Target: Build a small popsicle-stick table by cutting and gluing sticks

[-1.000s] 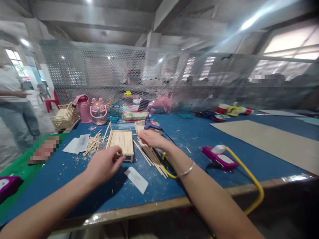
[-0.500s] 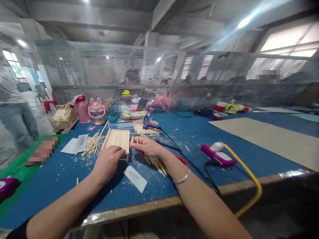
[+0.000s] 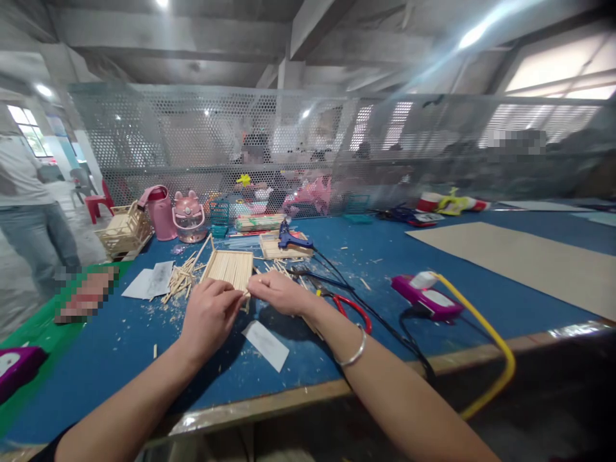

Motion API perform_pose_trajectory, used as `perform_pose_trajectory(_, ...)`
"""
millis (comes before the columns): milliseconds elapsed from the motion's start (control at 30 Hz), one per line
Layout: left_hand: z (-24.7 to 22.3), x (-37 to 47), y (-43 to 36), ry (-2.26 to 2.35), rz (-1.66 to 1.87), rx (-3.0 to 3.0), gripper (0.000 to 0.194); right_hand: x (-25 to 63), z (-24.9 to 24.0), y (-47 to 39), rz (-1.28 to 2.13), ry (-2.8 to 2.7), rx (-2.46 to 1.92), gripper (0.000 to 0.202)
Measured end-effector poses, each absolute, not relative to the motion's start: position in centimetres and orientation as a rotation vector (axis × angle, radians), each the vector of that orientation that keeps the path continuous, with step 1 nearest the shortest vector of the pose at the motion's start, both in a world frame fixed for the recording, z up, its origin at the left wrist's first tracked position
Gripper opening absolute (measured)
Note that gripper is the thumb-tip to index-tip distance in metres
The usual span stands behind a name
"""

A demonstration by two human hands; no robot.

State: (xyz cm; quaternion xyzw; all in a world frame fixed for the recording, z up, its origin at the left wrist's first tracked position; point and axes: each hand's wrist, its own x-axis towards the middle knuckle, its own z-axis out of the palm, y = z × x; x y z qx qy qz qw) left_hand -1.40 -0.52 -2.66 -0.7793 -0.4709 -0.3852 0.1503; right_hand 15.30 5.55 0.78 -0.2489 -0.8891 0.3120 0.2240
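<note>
A small structure of pale wooden sticks [image 3: 231, 266], with a slatted panel and a raised post at its far left corner, sits on the blue table. At its near right corner, my left hand [image 3: 209, 314] has thumb and fingers pinched together; what they hold is hidden. My right hand [image 3: 282, 293] is closed beside it, fingertips meeting the left ones, around a short wooden stick [image 3: 260, 280] that barely shows. Loose sticks [image 3: 183, 280] lie left of the structure, and more are partly covered by my right hand. Red-handled pliers [image 3: 353, 309] rest by my right wrist.
A blue glue gun [image 3: 292, 239] lies on another stick panel behind, its cable running right. White paper [image 3: 266, 346] lies in front. A purple device [image 3: 427, 296] with a yellow cord sits right, near cardboard [image 3: 520, 263]. Pink bottles [image 3: 161, 215] stand back left. A person [image 3: 33, 218] stands left.
My right hand has moved slightly left and turned down, bringing its fingertips to my left hand's. The left hand has lifted off the slats into a pinch. The pliers show more.
</note>
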Motion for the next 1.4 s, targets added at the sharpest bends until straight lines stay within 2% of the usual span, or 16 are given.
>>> perform_pose_trajectory(233, -2.8, -1.2, -0.2, -1.481, -1.344, -2.186, 0.023, 14.6, 0.0, 5.8, 0.856, -2.276, -0.659, 0.023)
perform_pose_trajectory(500, -3.4, -1.8, 0.5, -1.454, -0.994, -2.316, 0.017, 15.1, 0.0, 6.7, 0.679, -2.277, -0.796, 0.019)
perform_pose_trajectory(833, -3.7, -1.7, 0.7, -1.521, -1.064, -2.355, 0.016, 14.7, -0.6, 6.7, 0.634, -2.391, -0.796, 0.019)
perform_pose_trajectory(1033, -4.1, -1.8, 0.7, -1.573, -1.24, -2.338, 0.032, 14.7, -0.8, 6.7, 0.681, -2.425, -0.794, 0.017)
perform_pose_trajectory(1267, -4.1, -1.8, 0.9, -1.522, -1.178, -2.36, 0.017, 14.8, -0.8, 6.8, 0.742, -2.445, -0.787, 0.017)
perform_pose_trajectory(1400, -3.9, -1.9, 0.9, -1.517, -1.156, -2.381, 0.017, 14.8, -0.8, 6.8, 0.717, -2.443, -0.782, 0.018)
